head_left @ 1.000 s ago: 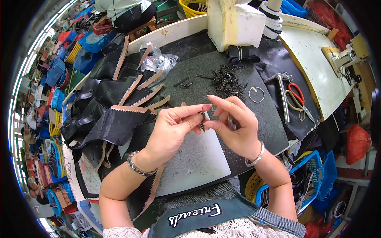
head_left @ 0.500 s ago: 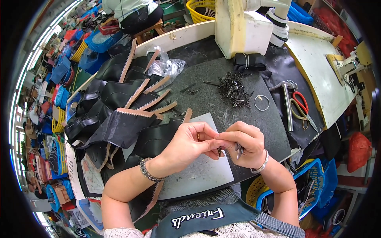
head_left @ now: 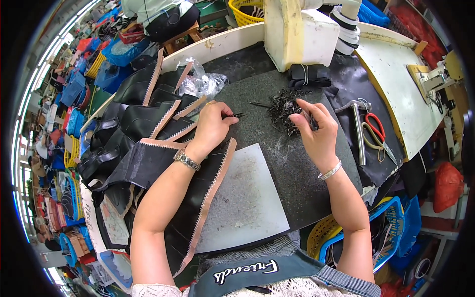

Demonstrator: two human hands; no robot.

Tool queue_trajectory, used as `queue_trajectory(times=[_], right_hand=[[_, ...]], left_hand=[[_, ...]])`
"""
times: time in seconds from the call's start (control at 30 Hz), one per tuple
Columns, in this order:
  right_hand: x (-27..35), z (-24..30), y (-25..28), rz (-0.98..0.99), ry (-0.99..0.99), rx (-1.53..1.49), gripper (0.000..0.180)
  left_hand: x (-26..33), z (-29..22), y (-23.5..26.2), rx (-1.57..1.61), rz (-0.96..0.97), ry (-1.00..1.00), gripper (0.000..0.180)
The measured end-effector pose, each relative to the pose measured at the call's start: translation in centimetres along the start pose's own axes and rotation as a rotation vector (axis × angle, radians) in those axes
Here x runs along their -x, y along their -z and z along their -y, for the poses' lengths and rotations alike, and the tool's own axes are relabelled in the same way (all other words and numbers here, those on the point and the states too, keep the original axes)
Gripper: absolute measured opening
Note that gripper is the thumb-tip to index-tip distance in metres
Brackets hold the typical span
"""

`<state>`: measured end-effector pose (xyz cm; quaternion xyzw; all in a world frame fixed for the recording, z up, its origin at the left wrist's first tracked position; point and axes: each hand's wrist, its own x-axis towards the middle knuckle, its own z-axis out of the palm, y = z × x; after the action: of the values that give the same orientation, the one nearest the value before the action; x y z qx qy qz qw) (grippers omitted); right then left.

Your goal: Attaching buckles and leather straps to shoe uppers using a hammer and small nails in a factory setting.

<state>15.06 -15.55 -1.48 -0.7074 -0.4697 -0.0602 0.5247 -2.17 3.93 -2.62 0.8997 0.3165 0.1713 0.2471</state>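
Note:
My left hand [head_left: 213,124] reaches over the dark work mat, with thumb and forefinger pinched at a small black strip-like piece [head_left: 239,115]. My right hand [head_left: 319,131] hovers at the edge of a heap of small black curled pieces [head_left: 284,106], its thumb and forefinger apart. A grey sliver of a small pointed metal tool [head_left: 311,120] shows inside its fingers; the rest of the tool is hidden. Beside my left forearm lies a black leather piece with a tan zigzag-cut edge [head_left: 217,180]. Several similar black pieces [head_left: 141,119] are piled at left.
A pale cutting board [head_left: 242,203] lies on the mat near me. At right are a hammer [head_left: 358,133] and red-handled scissors [head_left: 376,128]. A white machine post [head_left: 302,39] stands at the back, beside a banded black bundle [head_left: 309,75]. Baskets [head_left: 391,222] stand at lower right.
My hands have parted from their meeting above the board. The left moved up and left to the small black piece; the right moved up to the heap, its fingers spreading.

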Motion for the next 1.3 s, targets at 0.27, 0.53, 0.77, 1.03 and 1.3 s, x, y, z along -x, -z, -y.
queue_trajectory(times=[0.27,0.53,0.77,1.03,1.3], right_hand=[[1.9,5.8,0.6,0.115,0.123,-0.038,0.027],[2.4,7.7,1.0,0.100,0.303,0.077,0.026],[2.8,9.0,1.7,0.066,0.418,0.338,0.027],[3.1,8.8,1.3,0.098,0.214,0.071,0.021],[2.8,9.3,2.3,0.114,0.277,-0.011,0.024]], left_hand=[[4.6,-7.5,5.1,0.815,0.093,0.247,0.014],[7.6,-9.4,5.5,1.050,0.160,0.250,0.020],[8.7,-9.7,4.8,1.055,0.106,0.211,0.018],[8.8,-10.0,5.3,1.070,0.085,0.177,0.015],[9.0,-10.0,6.0,1.216,0.182,0.321,0.015]])
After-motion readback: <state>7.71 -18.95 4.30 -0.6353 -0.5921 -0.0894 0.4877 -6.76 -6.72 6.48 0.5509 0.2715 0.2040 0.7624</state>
